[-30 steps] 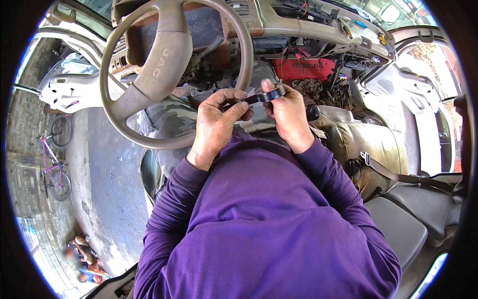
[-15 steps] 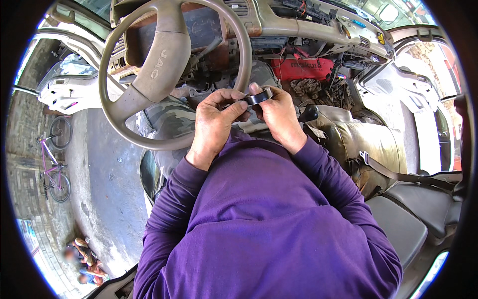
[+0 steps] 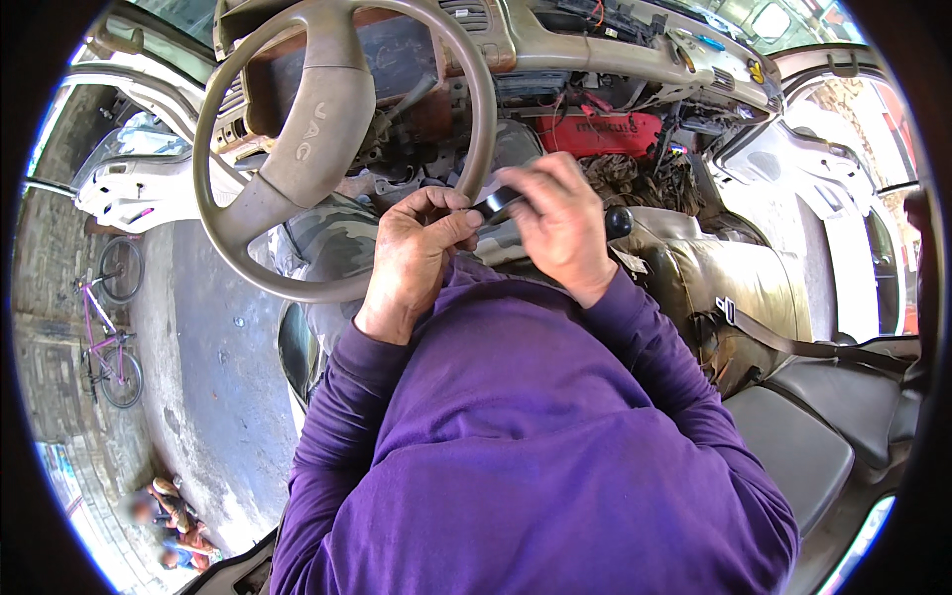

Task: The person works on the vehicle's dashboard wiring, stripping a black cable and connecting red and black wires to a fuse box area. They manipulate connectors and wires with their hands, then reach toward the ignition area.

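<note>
left grip [image 3: 412, 248] clamped on black tape [image 3: 497, 204], right grip [image 3: 563, 226] blurred beside it, hold unclear

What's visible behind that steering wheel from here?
Through the steering wheel's openings: a dark recessed panel, a stalk and, lower down, a camouflage trouser leg. Whatever lies directly behind its broad centre is covered, so I can't tell.
</note>
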`<move>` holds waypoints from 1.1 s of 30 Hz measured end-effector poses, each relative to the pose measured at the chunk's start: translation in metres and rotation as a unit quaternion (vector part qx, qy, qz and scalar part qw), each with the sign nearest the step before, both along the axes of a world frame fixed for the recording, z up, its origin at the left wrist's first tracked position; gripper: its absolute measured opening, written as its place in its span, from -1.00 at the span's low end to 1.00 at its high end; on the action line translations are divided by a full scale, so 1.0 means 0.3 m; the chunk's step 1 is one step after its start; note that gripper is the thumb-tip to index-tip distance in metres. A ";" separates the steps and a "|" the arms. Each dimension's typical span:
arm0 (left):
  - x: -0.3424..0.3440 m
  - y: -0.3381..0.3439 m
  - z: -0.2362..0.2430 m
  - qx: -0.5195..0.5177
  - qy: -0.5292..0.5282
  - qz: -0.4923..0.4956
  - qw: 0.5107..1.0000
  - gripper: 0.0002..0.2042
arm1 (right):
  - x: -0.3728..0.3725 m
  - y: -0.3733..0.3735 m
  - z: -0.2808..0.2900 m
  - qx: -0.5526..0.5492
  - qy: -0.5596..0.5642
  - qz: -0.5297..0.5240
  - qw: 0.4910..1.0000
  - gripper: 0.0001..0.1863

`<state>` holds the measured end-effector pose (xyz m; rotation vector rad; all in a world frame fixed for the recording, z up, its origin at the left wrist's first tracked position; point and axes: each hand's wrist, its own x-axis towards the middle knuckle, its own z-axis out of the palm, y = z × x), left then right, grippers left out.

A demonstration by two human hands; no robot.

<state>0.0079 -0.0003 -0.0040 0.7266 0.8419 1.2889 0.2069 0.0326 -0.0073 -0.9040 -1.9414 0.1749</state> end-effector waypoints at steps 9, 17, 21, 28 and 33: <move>-0.166 -0.054 0.036 0.004 0.048 0.058 0.997 -0.85 | 0.375 0.114 -0.045 -0.243 0.532 -0.096 0.805 -0.80; -0.504 -0.064 0.086 0.091 0.167 0.137 0.972 -0.86 | 0.833 0.196 0.056 -0.218 0.578 -0.233 0.751 -0.78; -0.533 -0.014 0.054 0.095 0.175 0.125 0.972 -0.85 | 0.908 0.235 0.001 -0.239 0.592 -0.164 0.752 -0.77; -0.429 -0.013 0.030 0.048 0.141 0.055 0.987 -0.85 | 0.834 0.239 0.031 -0.293 0.542 -0.175 0.767 -0.71; -0.396 -0.019 0.058 0.026 0.103 0.024 0.994 -0.80 | 0.820 0.209 0.085 -0.273 0.556 -0.175 0.765 -0.74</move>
